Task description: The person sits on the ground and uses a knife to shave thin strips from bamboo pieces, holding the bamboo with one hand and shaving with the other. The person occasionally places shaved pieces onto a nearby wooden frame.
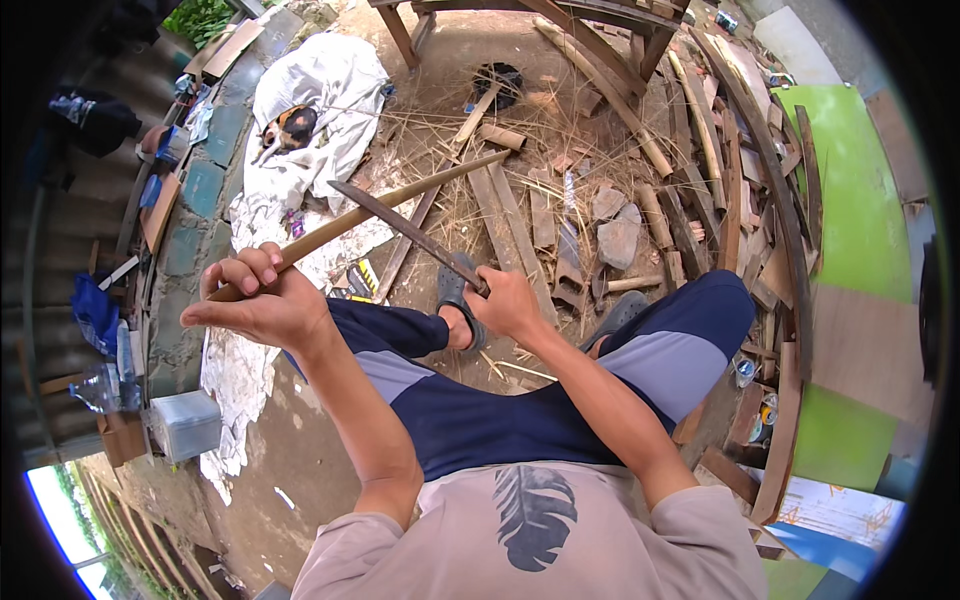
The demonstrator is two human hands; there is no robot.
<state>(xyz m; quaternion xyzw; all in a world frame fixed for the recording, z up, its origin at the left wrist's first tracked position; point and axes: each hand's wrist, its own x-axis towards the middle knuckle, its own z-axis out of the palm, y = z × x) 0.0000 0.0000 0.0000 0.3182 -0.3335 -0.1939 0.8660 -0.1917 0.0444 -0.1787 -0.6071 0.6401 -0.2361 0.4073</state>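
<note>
My left hand (275, 308) is raised on the left, its fingers curled around one end of a long tapering bamboo strip (430, 182). The strip slants up and away to the right, its narrow tip over the littered ground. In front of my lap, my right hand (508, 302) is closed on the handle of a long dark knife (415, 232). Its blade points up and to the left, crossing the strip near the blade's tip. Whether blade and strip touch there, I cannot tell.
A calico cat (291, 130) lies on a crumpled white cloth (335, 85). A wooden bench (560, 12) stands at the far side. Bamboo poles, planks and flat stones (620, 235) litter the ground ahead. Green panels (850, 190) lie right; a block ledge (195, 190) runs left.
</note>
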